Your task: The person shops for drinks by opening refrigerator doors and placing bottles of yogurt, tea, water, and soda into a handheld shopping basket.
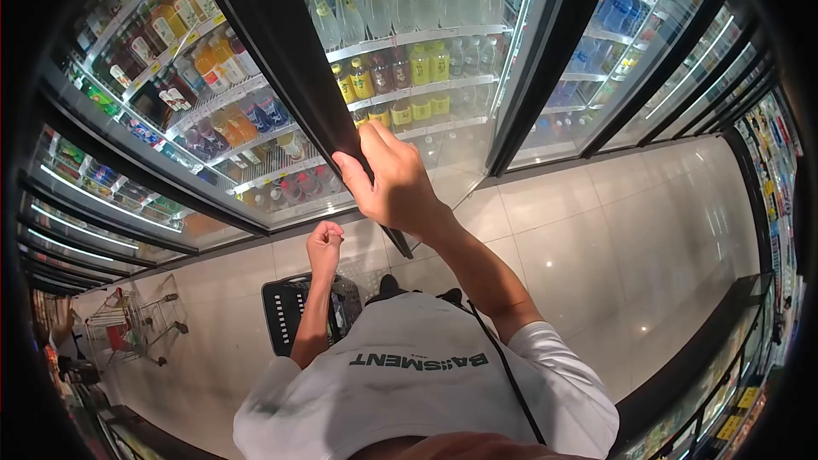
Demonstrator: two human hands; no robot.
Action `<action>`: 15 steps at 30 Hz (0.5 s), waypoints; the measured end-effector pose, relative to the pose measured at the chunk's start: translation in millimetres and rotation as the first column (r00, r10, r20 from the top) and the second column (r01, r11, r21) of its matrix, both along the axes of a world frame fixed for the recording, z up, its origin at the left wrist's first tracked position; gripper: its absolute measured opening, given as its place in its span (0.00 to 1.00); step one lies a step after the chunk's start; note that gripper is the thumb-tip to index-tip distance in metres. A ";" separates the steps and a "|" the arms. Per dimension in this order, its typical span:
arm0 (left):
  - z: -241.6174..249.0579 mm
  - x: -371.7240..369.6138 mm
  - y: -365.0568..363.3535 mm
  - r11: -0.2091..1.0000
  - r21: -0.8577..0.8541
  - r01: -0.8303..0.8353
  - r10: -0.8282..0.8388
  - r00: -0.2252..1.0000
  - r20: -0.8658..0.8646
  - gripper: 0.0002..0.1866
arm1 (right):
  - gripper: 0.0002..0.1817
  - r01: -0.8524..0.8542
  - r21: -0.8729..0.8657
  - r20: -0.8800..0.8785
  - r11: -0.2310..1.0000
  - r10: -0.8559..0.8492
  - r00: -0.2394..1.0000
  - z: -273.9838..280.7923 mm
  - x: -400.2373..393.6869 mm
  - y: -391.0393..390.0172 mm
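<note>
My right hand (394,177) is wrapped round the edge of a black-framed glass fridge door (285,51), which stands partly open. My left hand (325,243) hangs lower, in front of my body, its fingers curled in and nothing visible in them. A dark shopping basket (290,311) with white-looking slots is below and beside my left forearm, partly hidden by it. Behind the door, shelves hold clear bottles with yellow caps (400,2), yellow-green bottles (429,62) and dark bottles (400,71).
More glass-fronted fridges run to both sides, with juice bottles (217,64) on the left. A shopping cart (128,328) stands at the far left, near another person's arm (62,328). Stocked shelves (771,179) line the right. The floor (588,264) is pale glossy tile.
</note>
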State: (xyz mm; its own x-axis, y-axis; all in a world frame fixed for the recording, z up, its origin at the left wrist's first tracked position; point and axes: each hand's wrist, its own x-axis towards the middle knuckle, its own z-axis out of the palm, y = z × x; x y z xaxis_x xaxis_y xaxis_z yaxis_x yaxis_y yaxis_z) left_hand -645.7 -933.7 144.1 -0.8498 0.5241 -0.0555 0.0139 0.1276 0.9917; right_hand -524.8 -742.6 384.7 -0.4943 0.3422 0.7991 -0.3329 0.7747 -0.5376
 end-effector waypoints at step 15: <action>95.3 -124.4 133.9 0.956 0.112 0.271 -0.098 0.655 -0.749 0.11 | 0.10 -0.105 -0.086 0.094 0.991 0.113 0.989 3.2 20.4 4.4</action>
